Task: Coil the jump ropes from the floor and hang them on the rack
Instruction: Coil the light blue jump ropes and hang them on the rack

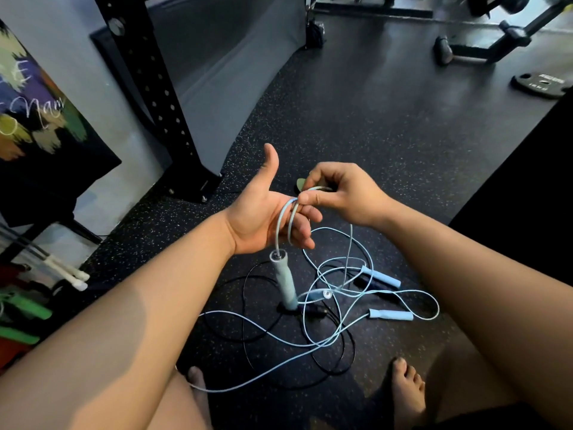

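Observation:
My left hand (263, 212) is held palm up with the thumb raised, and loops of a light blue jump rope (280, 225) wrap around its fingers. One pale handle (283, 279) of this rope dangles below the hand. My right hand (338, 193) pinches the rope cord just above the left fingers. The rest of the blue cord lies tangled on the floor (335, 330). Two more blue handles (391, 315) (383, 277) lie on the floor to the right. A black jump rope (257, 333) lies tangled under the blue cords.
A black perforated rack upright (161, 97) stands bolted to the floor at the left. White and green handles (66, 273) lie at the far left. A weight plate (542, 85) and a bench frame (483, 48) sit far right. My bare feet (406, 389) are near the ropes.

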Demonstrator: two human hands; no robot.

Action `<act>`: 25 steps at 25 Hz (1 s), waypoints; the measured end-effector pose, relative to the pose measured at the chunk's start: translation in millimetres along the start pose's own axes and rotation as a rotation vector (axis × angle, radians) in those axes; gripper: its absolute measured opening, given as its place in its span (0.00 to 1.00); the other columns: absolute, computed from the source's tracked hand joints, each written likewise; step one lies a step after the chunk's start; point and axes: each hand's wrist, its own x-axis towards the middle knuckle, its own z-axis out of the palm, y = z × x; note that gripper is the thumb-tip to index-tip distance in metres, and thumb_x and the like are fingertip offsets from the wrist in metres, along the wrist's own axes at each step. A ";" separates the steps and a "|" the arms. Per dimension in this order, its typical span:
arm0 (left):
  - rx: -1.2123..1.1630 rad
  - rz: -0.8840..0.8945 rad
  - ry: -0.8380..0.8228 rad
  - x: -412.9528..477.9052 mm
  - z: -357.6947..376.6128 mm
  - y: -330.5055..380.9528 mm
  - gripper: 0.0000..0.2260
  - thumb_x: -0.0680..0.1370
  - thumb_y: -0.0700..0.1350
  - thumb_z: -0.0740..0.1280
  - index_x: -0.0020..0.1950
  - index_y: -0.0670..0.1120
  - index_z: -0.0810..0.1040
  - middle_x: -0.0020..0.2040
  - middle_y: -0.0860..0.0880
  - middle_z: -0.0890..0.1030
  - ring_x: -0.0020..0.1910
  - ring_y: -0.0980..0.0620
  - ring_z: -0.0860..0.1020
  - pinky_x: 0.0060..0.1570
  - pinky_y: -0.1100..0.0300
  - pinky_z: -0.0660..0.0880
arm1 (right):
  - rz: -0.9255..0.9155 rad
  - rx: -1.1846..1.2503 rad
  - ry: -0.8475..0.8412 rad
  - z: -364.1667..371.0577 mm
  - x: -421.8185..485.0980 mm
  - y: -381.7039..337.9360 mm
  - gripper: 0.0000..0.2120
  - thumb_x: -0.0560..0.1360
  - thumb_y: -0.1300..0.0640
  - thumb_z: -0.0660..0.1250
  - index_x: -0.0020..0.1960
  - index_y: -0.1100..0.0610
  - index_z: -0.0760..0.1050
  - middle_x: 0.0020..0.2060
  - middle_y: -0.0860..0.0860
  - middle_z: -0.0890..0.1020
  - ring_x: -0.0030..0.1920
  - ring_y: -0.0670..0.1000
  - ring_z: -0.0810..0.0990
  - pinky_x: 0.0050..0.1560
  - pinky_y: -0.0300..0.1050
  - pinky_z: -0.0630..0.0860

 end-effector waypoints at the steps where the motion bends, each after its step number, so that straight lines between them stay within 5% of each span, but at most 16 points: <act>1: -0.051 0.025 -0.003 -2.1 -0.4 1.2 0.53 0.66 0.82 0.38 0.45 0.36 0.79 0.31 0.41 0.79 0.34 0.41 0.81 0.48 0.50 0.77 | 0.020 0.002 0.003 2.4 -0.6 5.6 0.12 0.74 0.48 0.73 0.40 0.56 0.78 0.31 0.52 0.73 0.32 0.47 0.69 0.34 0.47 0.68; 6: -0.389 0.221 0.029 -7.0 -3.7 -1.5 0.55 0.63 0.85 0.43 0.51 0.37 0.82 0.41 0.42 0.84 0.45 0.42 0.82 0.61 0.49 0.75 | 0.212 0.063 -0.026 24.2 -11.8 24.1 0.18 0.83 0.48 0.58 0.42 0.58 0.75 0.29 0.55 0.71 0.28 0.49 0.70 0.31 0.50 0.69; 12: -0.528 0.399 0.129 -10.2 -16.9 0.0 0.60 0.65 0.84 0.42 0.72 0.34 0.69 0.67 0.37 0.78 0.70 0.39 0.75 0.74 0.47 0.66 | 0.380 -0.111 -0.339 40.0 -23.2 22.7 0.16 0.84 0.48 0.56 0.48 0.59 0.73 0.31 0.54 0.77 0.30 0.52 0.75 0.35 0.48 0.74; 15: -0.461 0.402 0.238 -7.8 -23.8 -1.1 0.60 0.66 0.83 0.39 0.76 0.35 0.64 0.68 0.38 0.78 0.70 0.41 0.76 0.75 0.48 0.63 | 0.305 -0.314 -0.413 35.1 -18.8 4.2 0.14 0.84 0.50 0.57 0.43 0.51 0.74 0.31 0.52 0.80 0.29 0.47 0.76 0.35 0.43 0.74; 21: -0.533 0.432 0.278 -6.3 -32.7 0.7 0.62 0.65 0.83 0.43 0.79 0.33 0.56 0.71 0.37 0.76 0.74 0.40 0.71 0.78 0.46 0.58 | 0.286 -0.385 -0.550 38.3 -14.1 -24.6 0.13 0.83 0.53 0.58 0.49 0.59 0.76 0.34 0.53 0.84 0.29 0.48 0.79 0.34 0.42 0.76; 25: -0.229 0.339 0.376 3.1 -26.1 -7.6 0.60 0.67 0.80 0.38 0.79 0.33 0.56 0.67 0.39 0.80 0.71 0.43 0.74 0.77 0.44 0.59 | 0.154 -0.546 -0.541 26.0 -9.5 -42.0 0.15 0.83 0.50 0.59 0.48 0.58 0.79 0.28 0.49 0.78 0.29 0.48 0.76 0.36 0.45 0.73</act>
